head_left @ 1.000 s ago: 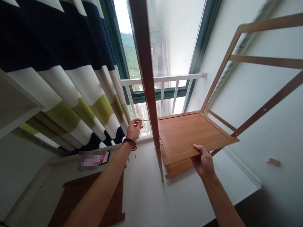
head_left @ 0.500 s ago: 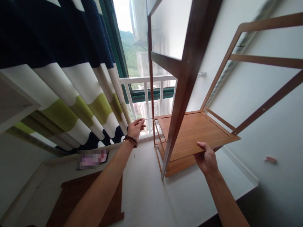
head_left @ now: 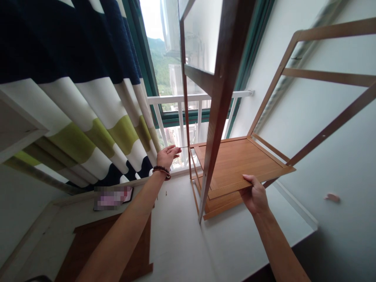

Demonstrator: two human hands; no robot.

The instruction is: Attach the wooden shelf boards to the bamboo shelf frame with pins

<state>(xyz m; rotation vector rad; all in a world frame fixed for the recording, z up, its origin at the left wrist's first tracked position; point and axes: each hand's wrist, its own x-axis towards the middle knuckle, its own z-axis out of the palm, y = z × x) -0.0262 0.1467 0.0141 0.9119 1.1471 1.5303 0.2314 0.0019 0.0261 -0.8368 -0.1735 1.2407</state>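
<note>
My left hand (head_left: 168, 156), with beaded bracelets at the wrist, pinches a thin dark rod (head_left: 184, 147) that looks like a hex key. Its far end meets the rear post of a brown wooden rack frame (head_left: 213, 113) at the height of the shelf panel. From below and in front, my right hand (head_left: 255, 195) grips the edge of that wooden shelf panel (head_left: 235, 156), thumb on top and fingers underneath. The panel sits between the left frame and the right side frame (head_left: 268, 92). A lower shelf (head_left: 225, 205) shows beneath it. The rod's tip is too small to make out.
A brown wooden panel (head_left: 141, 250) lies on the white surface (head_left: 179, 235) under my left forearm. Near it are a phone (head_left: 127, 194) and a small screw (head_left: 166, 193). Striped curtains (head_left: 117, 129), a white railing (head_left: 199, 117) and a wall border the space.
The near post of the rack has swung slightly to the left. My left hand's fingers have shifted around the rod. My right hand keeps its hold on the shelf panel.
</note>
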